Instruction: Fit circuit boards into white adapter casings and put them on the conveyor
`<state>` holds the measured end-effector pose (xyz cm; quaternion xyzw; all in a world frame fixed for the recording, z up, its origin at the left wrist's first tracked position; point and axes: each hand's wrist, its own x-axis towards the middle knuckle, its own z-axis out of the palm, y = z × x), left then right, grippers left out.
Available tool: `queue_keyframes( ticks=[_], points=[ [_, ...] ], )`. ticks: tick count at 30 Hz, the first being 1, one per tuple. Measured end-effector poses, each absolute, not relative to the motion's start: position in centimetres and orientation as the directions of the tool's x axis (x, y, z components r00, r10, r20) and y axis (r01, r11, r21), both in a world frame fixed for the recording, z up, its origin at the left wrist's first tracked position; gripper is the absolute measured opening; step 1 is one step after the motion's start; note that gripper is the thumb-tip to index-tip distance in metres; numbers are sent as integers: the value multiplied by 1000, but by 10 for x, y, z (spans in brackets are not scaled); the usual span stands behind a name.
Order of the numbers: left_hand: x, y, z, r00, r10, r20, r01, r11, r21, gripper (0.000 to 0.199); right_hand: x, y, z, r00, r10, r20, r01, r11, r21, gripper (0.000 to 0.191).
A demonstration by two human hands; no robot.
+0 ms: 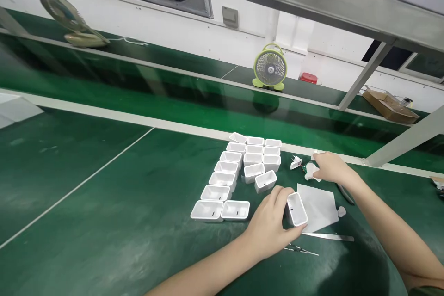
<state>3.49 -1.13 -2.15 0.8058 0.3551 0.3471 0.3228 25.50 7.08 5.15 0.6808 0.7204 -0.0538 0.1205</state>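
A green work surface (104, 222) fills the head view, crossed by white lines, with a grey metal frame overhead and a white wall behind. On a green ledge at about 12 o'clock stands a small lime-green desk fan (270, 68); a red box (308, 78) sits just beside it at its 3 o'clock, and an open cardboard box (390, 105) lies farther along at 2 o'clock. A second fan (71, 21) rests on the ledge at 10 o'clock.

Near the middle of the surface, rows of open white plastic housings (239, 171) lie close together, mouths up, spreading from 12 o'clock down to 8 o'clock of the hands.

The left hand (272, 226) is curled around one white plastic housing (297, 209), fingers over its near side and thumb at its lower edge, gripping it. The housing is tilted, open mouth facing up, resting at the edge of a white paper sheet (319, 208) that lies at its 3 o'clock.

The right hand (331, 168), at 1 o'clock of the left, has its fingers bent down onto a small white part (311, 171) with a green bit at its tip; it touches the part, but whether the fingers pinch it I cannot tell. Another small white part (296, 163) lies just beside, at its 9 o'clock.

Metal tweezers (328, 237) lie on the surface at 5 o'clock of the held housing, with a thinner pointed tool (301, 250) just below the left hand.
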Motion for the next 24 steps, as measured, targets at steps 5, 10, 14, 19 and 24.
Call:
queue_keyframes(
  ticks=[5,10,14,19,24],
  points=[
    [34,-16,-16,502,807,311,299,-499,813,51,236,79,35,36,970,-239,990,-1,144,14],
    [32,-17,-10,479,839,258,221,-399,890,52,252,74,48,29,978,-208,1000,-26,15,24],
    [31,-14,-3,512,851,117,-6,-133,991,51,290,39,62,-51,998,-41,847,22,-532,45],
    [31,-8,-7,777,623,-91,-306,500,810,51,298,-23,35,95,957,272,253,241,-937,77],
    [32,-10,-13,932,318,-172,-179,819,545,61,276,-63,0,-141,980,140,7,142,-990,80]
  ],
)
